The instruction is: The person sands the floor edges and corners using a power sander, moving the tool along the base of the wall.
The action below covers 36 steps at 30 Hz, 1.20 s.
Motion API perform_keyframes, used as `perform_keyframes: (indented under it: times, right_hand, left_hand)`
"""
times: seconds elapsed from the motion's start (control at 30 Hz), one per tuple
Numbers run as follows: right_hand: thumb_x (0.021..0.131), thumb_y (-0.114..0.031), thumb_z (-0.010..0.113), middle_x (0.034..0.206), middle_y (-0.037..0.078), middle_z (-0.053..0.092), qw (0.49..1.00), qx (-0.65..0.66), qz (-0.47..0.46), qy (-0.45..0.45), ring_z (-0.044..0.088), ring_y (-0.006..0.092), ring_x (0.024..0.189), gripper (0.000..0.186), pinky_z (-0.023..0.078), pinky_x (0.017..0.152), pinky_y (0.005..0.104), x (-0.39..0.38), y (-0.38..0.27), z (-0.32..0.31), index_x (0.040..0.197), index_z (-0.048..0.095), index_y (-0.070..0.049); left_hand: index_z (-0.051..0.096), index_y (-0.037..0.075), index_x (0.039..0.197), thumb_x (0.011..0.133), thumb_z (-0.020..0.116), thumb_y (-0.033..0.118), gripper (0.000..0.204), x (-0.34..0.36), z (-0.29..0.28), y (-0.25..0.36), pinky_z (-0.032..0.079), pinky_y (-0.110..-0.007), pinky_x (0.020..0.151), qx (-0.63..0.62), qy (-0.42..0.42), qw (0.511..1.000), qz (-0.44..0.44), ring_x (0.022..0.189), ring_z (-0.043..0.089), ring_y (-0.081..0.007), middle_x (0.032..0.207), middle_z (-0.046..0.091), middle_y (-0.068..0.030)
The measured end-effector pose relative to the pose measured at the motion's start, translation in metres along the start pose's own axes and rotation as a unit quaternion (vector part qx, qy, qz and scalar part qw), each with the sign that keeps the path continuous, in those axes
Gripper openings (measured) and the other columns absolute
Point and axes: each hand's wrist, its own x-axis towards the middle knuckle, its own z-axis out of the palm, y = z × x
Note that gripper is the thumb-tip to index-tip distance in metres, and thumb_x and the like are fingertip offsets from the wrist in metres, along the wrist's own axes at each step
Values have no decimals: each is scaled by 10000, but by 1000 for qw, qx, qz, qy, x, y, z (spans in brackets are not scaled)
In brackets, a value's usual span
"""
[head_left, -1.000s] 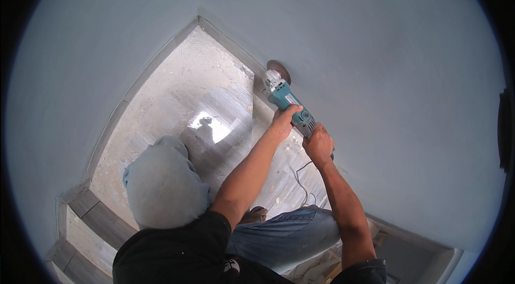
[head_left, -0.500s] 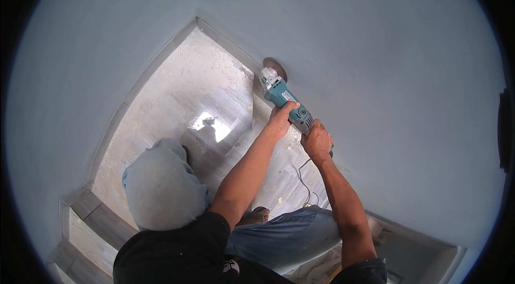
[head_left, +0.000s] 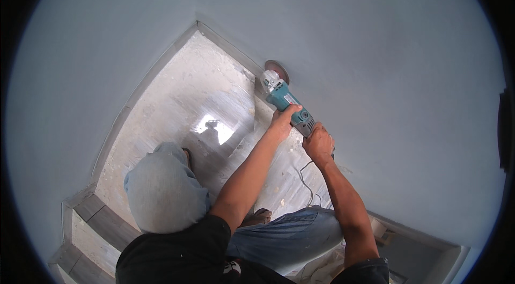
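Observation:
My left hand is closed around the body of a teal angle grinder, its thumb over the top. Behind it, my right hand grips the grey rear of the tool. The grinder's disc is at the lower wall beside the grey baseboard; whether it touches I cannot tell. A cord runs down from the tool to the dusty tiled floor.
Grey walls meet at a corner ahead. My bent knees and sandalled foot are low in view. Dark plank-like tiles form a step at lower left. An opening with a pale frame is at lower right.
The grinder has shifted a little up and left, then slightly back down, with both hands still on it. The baseboard corner sits slightly lower in the picture.

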Motion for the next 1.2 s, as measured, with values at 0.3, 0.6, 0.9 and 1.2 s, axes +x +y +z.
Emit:
perform_keyframes:
  times: [0.3, 0.6, 0.9, 1.2]
  right_hand:
    - [755, -137, 656, 961, 234, 660, 1000, 22, -14, 10, 657, 424, 874, 294, 507, 770, 528, -2, 1, -1, 983, 524, -5]
    - [764, -131, 641, 951, 235, 650, 1000, -3, 2, 3, 653, 429, 871, 274, 506, 775, 533, 0, 2, -4, 972, 521, 1]
    - [758, -159, 653, 935, 238, 655, 1000, -4, -11, -7, 658, 425, 848, 297, 513, 756, 524, 3, 3, -7, 968, 521, 5]
    - [764, -170, 648, 959, 238, 652, 998, -9, -3, -60, 660, 420, 859, 314, 509, 765, 511, 6, 0, -19, 984, 523, 15]
  left_hand:
    - [481, 18, 1169, 715, 783, 172, 566, 0, -1, 2, 439, -366, 938, -11, 11, 1000, 20, 1020, 543, -188, 1094, 535, -69]
    - [471, 18, 1177, 727, 772, 164, 560, 2, 1, -1, 441, -369, 944, -23, -1, 1000, 12, 1026, 545, -188, 1086, 534, -64]
    - [468, 17, 1196, 723, 779, 150, 581, 0, 5, -3, 450, -356, 938, -18, 20, 999, 21, 1028, 546, -189, 1092, 537, -72]
    - [489, 55, 1134, 764, 732, 151, 453, -1, 9, -3, 454, -352, 920, -30, 53, 998, 1, 983, 561, -172, 1036, 529, -39]
